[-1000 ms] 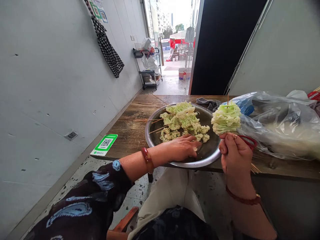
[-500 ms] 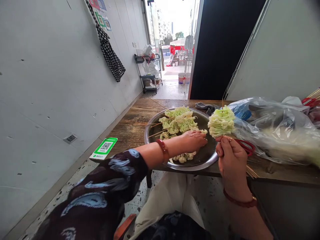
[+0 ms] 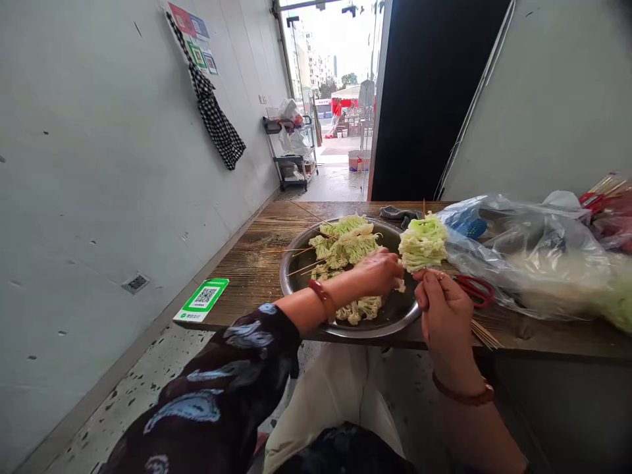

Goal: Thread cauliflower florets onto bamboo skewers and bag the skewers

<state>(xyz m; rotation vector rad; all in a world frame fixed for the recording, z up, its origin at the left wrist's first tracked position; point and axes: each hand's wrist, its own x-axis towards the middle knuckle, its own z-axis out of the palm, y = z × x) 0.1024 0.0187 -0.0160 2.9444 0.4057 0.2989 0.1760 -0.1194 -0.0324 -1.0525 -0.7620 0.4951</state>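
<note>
My right hand pinches a thin skewer just below a thick stack of cauliflower pieces; the skewer's tip sticks out above them. Over the right part of a round metal basin, my left hand has its fingers curled around a small cauliflower floret, only partly visible. In the basin lie loaded cauliflower skewers, their sticks reaching over the left rim. Loose cauliflower florets lie nearer to me, partly behind my left forearm.
Red-handled scissors and bare skewers lie right of my right hand. Beyond them spreads a clear plastic bag of cauliflower. A dark cloth is behind the basin. A green QR-code sign sits at the table's left corner.
My left hand has lifted slightly from the basin, with a floret now showing at its fingers. My right hand still holds the loaded skewer upright. The whole view has shifted a little.
</note>
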